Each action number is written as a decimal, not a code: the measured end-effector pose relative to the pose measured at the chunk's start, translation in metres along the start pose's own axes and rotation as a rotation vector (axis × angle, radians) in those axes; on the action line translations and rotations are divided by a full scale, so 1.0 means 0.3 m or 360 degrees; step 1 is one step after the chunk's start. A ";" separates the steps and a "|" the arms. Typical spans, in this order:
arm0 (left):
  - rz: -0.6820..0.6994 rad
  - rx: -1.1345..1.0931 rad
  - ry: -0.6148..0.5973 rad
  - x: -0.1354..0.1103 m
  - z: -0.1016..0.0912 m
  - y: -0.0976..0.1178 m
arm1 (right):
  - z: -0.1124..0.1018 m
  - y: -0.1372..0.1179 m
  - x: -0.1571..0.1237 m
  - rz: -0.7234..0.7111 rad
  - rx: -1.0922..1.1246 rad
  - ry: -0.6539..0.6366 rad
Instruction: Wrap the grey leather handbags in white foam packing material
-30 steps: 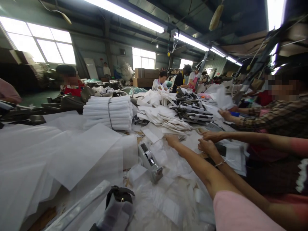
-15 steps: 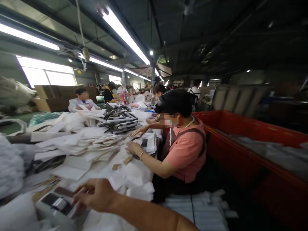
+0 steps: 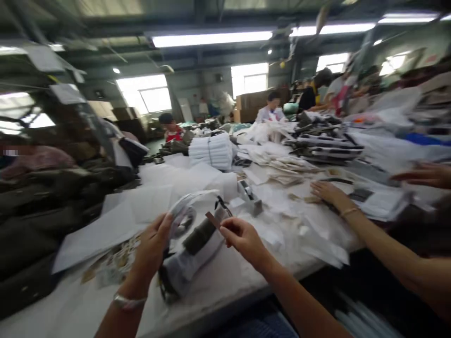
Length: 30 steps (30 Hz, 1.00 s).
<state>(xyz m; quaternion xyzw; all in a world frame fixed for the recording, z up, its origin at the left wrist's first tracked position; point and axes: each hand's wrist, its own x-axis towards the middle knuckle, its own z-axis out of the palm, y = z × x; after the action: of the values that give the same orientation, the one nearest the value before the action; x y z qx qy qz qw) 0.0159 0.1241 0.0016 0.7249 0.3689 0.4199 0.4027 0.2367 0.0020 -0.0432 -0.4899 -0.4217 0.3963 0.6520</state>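
Note:
My left hand, with a bracelet at its wrist, is closed round the left edge of a grey and dark green fabric bag. The bag lies tilted at the front of the white-covered table, its pale rim and a dark strap curving upward. Between the thumb and fingers of my right hand, a small flat brown strip is pinched just above the bag's right side. Motion blur hides finer detail. Behind the bag stands a small pale box with dark and silvery parts.
White sheets spread to the left, near a dark green fabric heap. A tied white bundle and stacked grey-and-white pieces lie farther back. At right, a co-worker's hands work over pale fabric.
The view has swung left. My right hand has left the small box and now holds a brown strip over the bag. My left hand has come into view, gripping the bag.

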 end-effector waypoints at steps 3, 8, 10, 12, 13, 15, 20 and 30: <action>-0.0065 -0.0138 -0.0046 -0.010 -0.024 0.004 | 0.063 0.010 0.009 0.0018 -0.0051 -0.0128; -0.0002 -0.0109 -0.0046 -0.023 0.014 0.035 | 0.134 0.006 0.019 -0.0023 -0.0311 -0.0200; 0.0026 -0.0012 -0.0016 -0.039 0.019 0.042 | 0.160 0.011 0.034 -0.0077 -0.0421 -0.0162; 0.0060 0.0083 -0.0012 -0.053 0.023 0.046 | 0.189 0.020 0.053 -0.0139 -0.0439 -0.0105; 0.0081 0.0127 -0.0019 -0.058 0.025 0.047 | 0.204 0.024 0.062 -0.0162 -0.0404 -0.0084; 0.0130 0.0197 -0.0024 -0.065 0.030 0.048 | 0.233 0.027 0.075 -0.0173 -0.0245 -0.0070; 0.0200 0.0264 0.0017 -0.075 0.033 0.052 | 0.282 -0.003 0.065 0.0165 0.0402 -0.0185; 0.0253 0.0337 0.0059 -0.089 0.029 0.038 | 0.275 -0.068 0.012 0.0379 0.0803 -0.0342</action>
<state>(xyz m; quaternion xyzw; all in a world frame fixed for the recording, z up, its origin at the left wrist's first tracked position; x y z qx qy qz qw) 0.0159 0.0939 0.0007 0.7824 0.3600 0.4225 0.2824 0.1626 0.0261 -0.0093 -0.3136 -0.3161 0.6119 0.6537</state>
